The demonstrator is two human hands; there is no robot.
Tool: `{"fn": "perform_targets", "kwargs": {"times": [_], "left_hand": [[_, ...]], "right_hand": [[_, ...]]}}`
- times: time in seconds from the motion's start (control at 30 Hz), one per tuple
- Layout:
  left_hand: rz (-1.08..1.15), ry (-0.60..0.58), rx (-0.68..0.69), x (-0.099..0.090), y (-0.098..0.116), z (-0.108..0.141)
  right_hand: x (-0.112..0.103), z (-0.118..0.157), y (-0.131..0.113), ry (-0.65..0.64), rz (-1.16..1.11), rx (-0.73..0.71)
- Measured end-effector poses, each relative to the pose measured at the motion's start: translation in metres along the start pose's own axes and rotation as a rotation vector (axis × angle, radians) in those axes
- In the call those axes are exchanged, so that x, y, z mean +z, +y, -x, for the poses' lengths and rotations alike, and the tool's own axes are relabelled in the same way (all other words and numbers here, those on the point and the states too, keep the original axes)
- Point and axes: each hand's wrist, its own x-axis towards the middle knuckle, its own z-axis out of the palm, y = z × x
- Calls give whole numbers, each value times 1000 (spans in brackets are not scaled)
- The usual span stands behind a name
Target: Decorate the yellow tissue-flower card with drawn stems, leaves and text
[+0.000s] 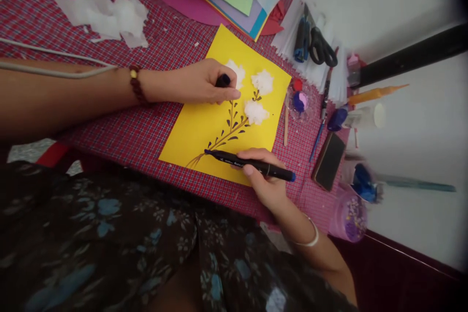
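Observation:
My right hand [266, 178] is closed around a black marker [252, 163] with a blue end. Its tip touches the yellow paper [193, 131] near the bottom of the drawn brown stems [219, 142]. Dark leaves line these stems, and white tissue flowers [256, 112] sit at their tops. My left hand [204, 80] rests on the paper's left part, fingers curled around a black marker cap [223, 80]. It partly covers one of the white flowers [237, 72].
Torn white tissue [106, 17] lies on the checkered tablecloth [175, 48]. Coloured papers [252, 19] are stacked at the back. To the right are scissors [322, 48], a small clear dish [300, 101], a phone [329, 161] and a purple jar [349, 217]. A white cable [54, 70] crosses my left forearm.

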Motion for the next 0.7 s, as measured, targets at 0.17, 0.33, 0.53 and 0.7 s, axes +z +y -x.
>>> {"fn": "perform_targets", "kwargs": {"times": [0.17, 0.33, 0.53, 0.7], "left_hand": [[-10, -8, 47, -1, 2, 1], [-15, -31, 38, -3, 8, 4], [3, -7, 62, -2, 7, 3], [27, 36, 57, 2, 2, 0]], "right_hand": [[3, -1, 3, 17, 14, 25], [6, -4, -1, 24, 47, -14], [4, -5, -3, -19, 51, -29], [3, -2, -1, -5, -127, 71]]}}
